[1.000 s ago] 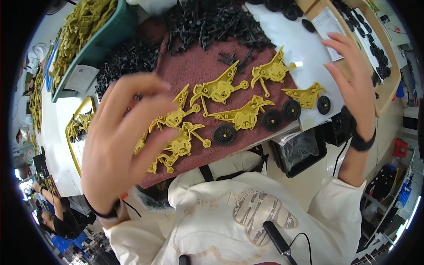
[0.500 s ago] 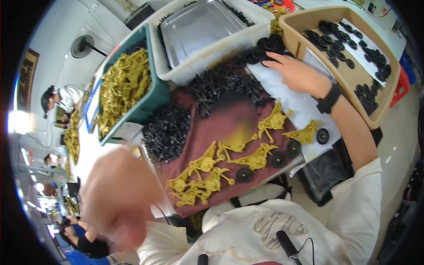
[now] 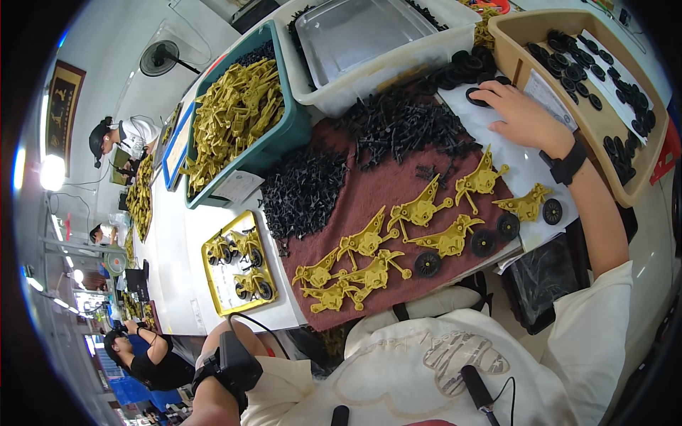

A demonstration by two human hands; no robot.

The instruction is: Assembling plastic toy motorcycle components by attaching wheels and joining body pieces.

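My right hand point(image 3: 524, 117) reaches to the back right, fingertips on a black wheel point(image 3: 474, 96) at the edge of a wheel pile point(image 3: 465, 67). Its thumb stays apart from the fingers. At the lower left, my bent left arm shows a black wrist device point(image 3: 238, 361); the hand runs off the lower edge. Several gold toy motorcycle bodies point(image 3: 447, 240) lie in two rows on a dark red cloth point(image 3: 376, 181). Black wheels with gold centres point(image 3: 427, 264) lie along their near side, one point(image 3: 552, 211) on white paper. Heaps of small black parts point(image 3: 305, 192) sit behind.
A yellow-rimmed tray point(image 3: 207, 273) with a few wheeled toy motorcycles stands left. A teal bin point(image 3: 288, 128) of gold parts, a white bin point(image 3: 334, 103) with a metal tray point(image 3: 369, 35), and a tan bin point(image 3: 522, 60) of wheels line the back. Other people point(image 3: 145, 355) sit farther left.
My left hand has swung from above the table's left side down toward the lower edge, uncovering the yellow-rimmed tray. My right hand stays at the wheel pile; the whole view has shifted.
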